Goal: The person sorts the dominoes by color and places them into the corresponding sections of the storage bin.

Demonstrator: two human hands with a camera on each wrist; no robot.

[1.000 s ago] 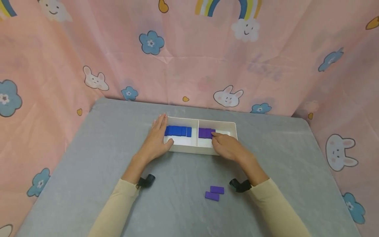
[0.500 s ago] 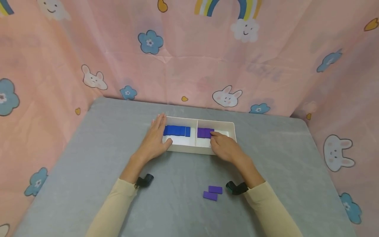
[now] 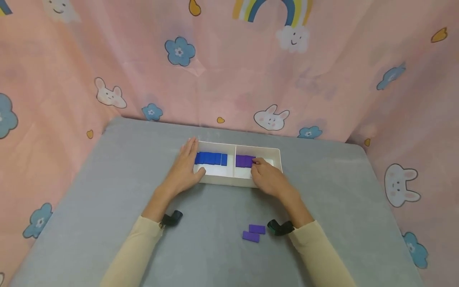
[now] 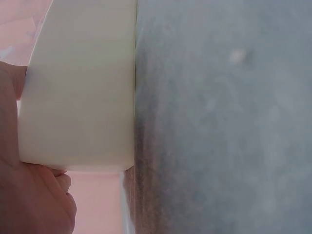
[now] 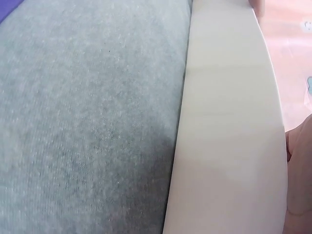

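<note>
A white two-compartment box (image 3: 222, 181) stands on the grey table. Inside its left compartment lies a row of blue tiles (image 3: 211, 158); several purple tiles (image 3: 244, 161) lie in the right one, against the divider. My left hand (image 3: 181, 170) holds the box's left end, fingers along the outside and thumb over the front rim. In the left wrist view the thumb (image 4: 17, 80) overlaps the rim. Reaching into the right compartment, my right hand (image 3: 269, 177) pinches the rightmost purple tile. Its fingertips are mostly hidden behind the box wall in the right wrist view.
Two loose purple tiles (image 3: 251, 236) lie on the grey tabletop (image 3: 208, 255) in front of the box, left of the right wrist's black camera (image 3: 280, 228). A pink patterned curtain (image 3: 229, 79) hangs behind the table and along both sides.
The whole scene has shifted slightly left in the head view. My right fingertips have lifted a little at the end purple tile; my left hand stays on the box.
</note>
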